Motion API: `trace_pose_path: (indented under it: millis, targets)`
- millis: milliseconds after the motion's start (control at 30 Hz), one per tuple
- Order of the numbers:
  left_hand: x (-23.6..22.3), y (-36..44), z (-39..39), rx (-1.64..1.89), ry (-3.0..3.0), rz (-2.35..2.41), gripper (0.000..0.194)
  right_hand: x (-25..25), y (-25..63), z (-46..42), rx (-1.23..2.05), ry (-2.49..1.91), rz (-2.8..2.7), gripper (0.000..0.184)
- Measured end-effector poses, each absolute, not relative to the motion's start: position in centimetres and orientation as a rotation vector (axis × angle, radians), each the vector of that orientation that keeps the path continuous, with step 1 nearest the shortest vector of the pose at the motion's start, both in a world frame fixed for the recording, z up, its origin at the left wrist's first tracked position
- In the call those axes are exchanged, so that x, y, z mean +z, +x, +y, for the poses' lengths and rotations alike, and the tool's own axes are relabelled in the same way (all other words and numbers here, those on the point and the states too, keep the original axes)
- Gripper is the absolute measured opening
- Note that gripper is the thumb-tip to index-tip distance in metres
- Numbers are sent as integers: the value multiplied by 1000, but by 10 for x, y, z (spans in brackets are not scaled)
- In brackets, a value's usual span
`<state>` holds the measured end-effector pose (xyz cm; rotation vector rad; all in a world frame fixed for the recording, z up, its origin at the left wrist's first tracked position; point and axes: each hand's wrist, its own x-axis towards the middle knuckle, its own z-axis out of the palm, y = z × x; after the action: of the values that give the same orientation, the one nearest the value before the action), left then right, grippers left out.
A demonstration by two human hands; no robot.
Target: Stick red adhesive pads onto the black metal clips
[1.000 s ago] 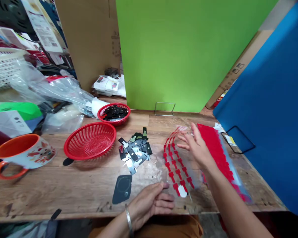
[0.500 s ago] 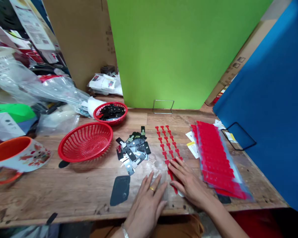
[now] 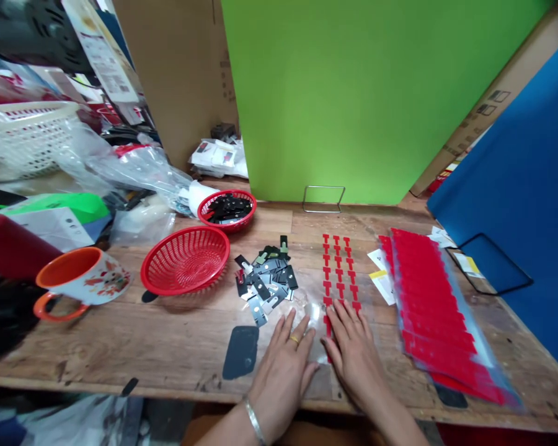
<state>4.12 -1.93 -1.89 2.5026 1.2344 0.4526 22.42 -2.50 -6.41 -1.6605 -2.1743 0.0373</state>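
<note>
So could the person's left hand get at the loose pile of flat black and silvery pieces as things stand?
Probably yes: the left hand rests open on the near side of the pile, seems to grip nothing, and no raised thing stands between them.

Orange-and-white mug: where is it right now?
In the head view, the mug stands at the left of the table, just left of the larger red basket, its handle toward the lower left.

Wooden table (image 3: 177, 341): sheet of red pieces (image 3: 338, 266), metal piece pile (image 3: 267, 279), two red baskets (image 3: 186, 260) (image 3: 227, 210), orange-rimmed mug (image 3: 86, 279).
</note>
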Motion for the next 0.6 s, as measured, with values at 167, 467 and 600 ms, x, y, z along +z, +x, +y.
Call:
trace_pose_path:
  millis: [167, 467, 600]
  targets:
    - [-5, 19, -17, 591, 2367, 1248, 34, -61, 227, -26, 63, -1661, -2178, 52]
    - [-27, -4, -23, 754, 2223, 1230, 28, -3, 189, 31, 306, -1338, -2207, 24]
    - [-31, -4, -28, 730, 2202, 1246, 29, 4, 150, 89, 314, -1184, -2288, 27]
